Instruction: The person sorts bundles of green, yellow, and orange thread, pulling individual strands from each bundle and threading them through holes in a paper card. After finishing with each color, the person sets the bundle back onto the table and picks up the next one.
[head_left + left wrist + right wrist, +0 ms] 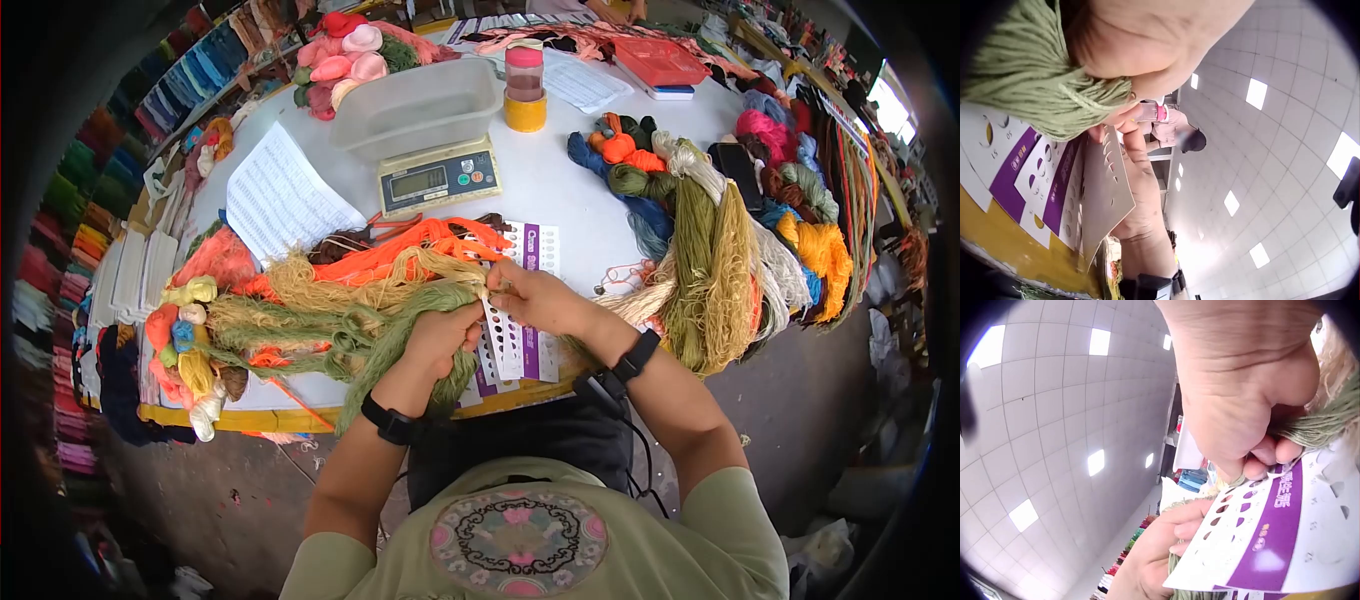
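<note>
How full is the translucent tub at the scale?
Empty: the head view looks into the tub, showing only its bare bottom and walls.

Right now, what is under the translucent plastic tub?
The tub sits on a digital scale; its display and buttons show in front. The tub covers the scale's top, and the scale hides the tabletop beneath it.
</note>
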Motion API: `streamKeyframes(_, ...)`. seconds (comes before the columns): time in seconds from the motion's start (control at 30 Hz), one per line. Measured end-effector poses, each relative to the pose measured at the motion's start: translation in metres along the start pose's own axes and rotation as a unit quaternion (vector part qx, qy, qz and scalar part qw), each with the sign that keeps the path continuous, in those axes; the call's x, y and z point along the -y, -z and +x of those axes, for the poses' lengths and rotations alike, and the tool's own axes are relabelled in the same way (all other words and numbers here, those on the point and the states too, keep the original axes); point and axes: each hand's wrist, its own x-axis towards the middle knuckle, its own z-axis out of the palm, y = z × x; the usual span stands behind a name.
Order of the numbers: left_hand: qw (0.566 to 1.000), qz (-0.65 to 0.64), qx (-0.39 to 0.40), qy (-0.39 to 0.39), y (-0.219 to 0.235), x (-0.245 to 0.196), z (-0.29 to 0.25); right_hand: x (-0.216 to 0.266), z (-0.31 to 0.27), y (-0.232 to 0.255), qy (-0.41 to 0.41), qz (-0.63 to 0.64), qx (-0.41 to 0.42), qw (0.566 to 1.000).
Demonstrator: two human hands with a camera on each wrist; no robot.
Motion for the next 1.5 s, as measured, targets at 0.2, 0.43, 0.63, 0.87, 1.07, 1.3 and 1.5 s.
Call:
streamKeyframes(0.2, 0.998, 0.06, 0.008, 0.002, 0.0, 0.002, 0.007, 0.013, 0.005, -0.002, -0.115, 0.017, 0.033, 0.993)
streamKeyframes(0.43, 0.998, 0.061, -0.006, -0.018, -0.004, -0.001, -0.001, 0.0, 0.002, -0.01, -0.022, -0.042, -0.032, 0.998)
streamKeyframes(0.63, 0.932, 0.347, -0.064, -0.083, 0.046, 0.003, 0.0, -0.007, 0.003, -0.011, 0.013, -0.076, -0.043, 0.996)
streamKeyframes(0.87, 0.987, 0.09, -0.05, -0.122, 0.041, -0.001, -0.016, 0.002, 0.002, -0.007, -0.007, -0.065, -0.006, 0.998)
streamKeyframes(1.07, 0.996, -0.001, 0.052, -0.073, 0.027, -0.011, -0.028, -0.008, -0.003, -0.012, 0.028, -0.094, -0.031, 0.995)
streamKeyframes(1.3, 0.982, 0.052, 0.177, -0.028, 0.008, -0.011, -0.022, -0.012, -0.002, -0.012, -0.01, 0.021, 0.016, 1.0)
streamKeyframes(1.5, 0.903, 0.389, 0.137, -0.118, -0.001, -0.001, 0.002, -0.028, 0.003, -0.015, 0.021, 0.071, 0.06, 0.995)
